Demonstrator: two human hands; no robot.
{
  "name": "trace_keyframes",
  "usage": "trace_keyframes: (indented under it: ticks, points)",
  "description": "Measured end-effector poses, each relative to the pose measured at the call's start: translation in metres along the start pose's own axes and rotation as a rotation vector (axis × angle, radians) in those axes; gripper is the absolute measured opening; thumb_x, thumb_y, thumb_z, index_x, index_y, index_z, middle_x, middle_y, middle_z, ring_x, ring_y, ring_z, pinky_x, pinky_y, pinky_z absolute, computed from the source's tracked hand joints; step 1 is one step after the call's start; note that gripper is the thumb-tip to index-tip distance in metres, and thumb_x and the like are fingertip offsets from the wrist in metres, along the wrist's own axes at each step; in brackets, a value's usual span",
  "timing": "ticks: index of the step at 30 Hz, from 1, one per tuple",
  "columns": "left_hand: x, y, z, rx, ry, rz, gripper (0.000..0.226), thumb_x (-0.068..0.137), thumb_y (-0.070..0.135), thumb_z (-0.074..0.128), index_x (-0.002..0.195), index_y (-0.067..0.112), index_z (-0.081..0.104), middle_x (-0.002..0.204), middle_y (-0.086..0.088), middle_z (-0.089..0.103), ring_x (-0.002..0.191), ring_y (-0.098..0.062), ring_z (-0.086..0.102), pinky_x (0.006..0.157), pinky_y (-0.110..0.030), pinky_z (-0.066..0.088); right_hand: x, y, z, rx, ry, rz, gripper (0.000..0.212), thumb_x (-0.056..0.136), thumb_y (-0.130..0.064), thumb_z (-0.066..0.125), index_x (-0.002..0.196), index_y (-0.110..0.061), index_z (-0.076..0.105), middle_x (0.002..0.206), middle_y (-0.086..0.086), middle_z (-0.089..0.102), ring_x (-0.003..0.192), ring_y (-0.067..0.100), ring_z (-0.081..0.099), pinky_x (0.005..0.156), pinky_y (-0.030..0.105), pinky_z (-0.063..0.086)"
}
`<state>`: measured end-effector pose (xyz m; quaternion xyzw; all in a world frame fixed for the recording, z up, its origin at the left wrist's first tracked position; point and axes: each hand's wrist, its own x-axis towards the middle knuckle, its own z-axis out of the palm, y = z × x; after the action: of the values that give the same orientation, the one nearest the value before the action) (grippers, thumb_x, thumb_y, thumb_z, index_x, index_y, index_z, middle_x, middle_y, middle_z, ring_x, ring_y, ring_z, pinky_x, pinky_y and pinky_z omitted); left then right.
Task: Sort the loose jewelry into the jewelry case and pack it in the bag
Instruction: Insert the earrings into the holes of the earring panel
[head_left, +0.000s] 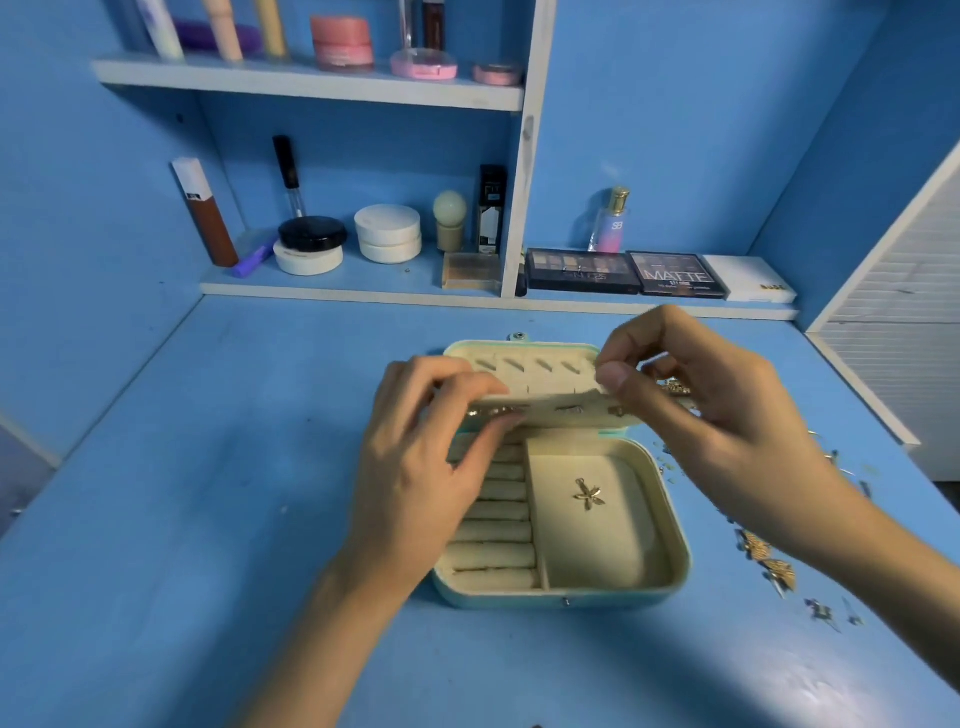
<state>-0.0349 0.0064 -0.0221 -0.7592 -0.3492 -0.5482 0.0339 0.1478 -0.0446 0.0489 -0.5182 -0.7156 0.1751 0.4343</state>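
- A blue table carries an open jewelry case at its middle, hinge side away from the person
- Loose jewelry, gold and partly blurred, lies scattered on the table just right of the case, under and beyond the right forearm
- Inside the case, cream ring rolls fill the left compartment; a gold flower-shaped charm lies alone in the right compartment
- The left hand reaches over the ring rolls, fingers curled over the left end of a cream earring panel with the thumb beneath it, gripping it
- The right hand pinches the panel's right end between thumb and forefinger, the other fingers loosely bent behind
- The panel is held roughly level above the hinge, small gold pieces showing along its near edge; behind it the lid lies back, its slotted lining facing up
- Against the blue wall, a low shelf holds round jars, tubes and a brush; to its right lie two eyeshadow palettes, a white box and a perfume bottle
- A higher shelf bears pink pots and more tubes
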Motion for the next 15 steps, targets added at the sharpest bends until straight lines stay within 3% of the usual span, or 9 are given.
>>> trace_keyframes:
  ticks: [4,11,15]
  points:
    - [-0.014,-0.002,-0.008,-0.010,0.003,0.087,0.018,0.085,0.012,0.069,0.096,0.015,0.055,0.103,-0.002,0.045,0.086,-0.015,0.052,0.089,-0.012,0.041,-0.003,-0.007,-0.007,0.039,0.006,0.055,0.005,0.083,-0.023,0.058,0.078,-0.024,0.059,0.077,-0.011,0.062,0.070,0.005,0.053,0.062,0.012,0.037]
    - [-0.021,-0.003,-0.011,-0.011,0.021,0.089,0.025,0.080,0.005,0.070,0.095,0.014,0.052,0.099,-0.001,0.047,0.085,-0.012,0.052,0.088,-0.009,0.040,0.015,-0.009,-0.002,0.067,-0.203,0.124,0.006,0.079,-0.029,0.061,0.076,-0.025,0.064,0.078,-0.004,0.065,0.072,0.013,0.057,0.069,0.026,0.044]
    - [-0.022,-0.003,-0.010,-0.027,0.042,0.060,0.025,0.079,0.005,0.071,0.091,0.015,0.052,0.097,0.000,0.047,0.084,-0.010,0.051,0.089,-0.007,0.038,0.022,-0.011,0.005,0.054,-0.314,0.153,0.009,0.085,-0.018,0.067,0.077,-0.022,0.066,0.076,-0.007,0.067,0.070,0.008,0.057,0.071,0.029,0.044]
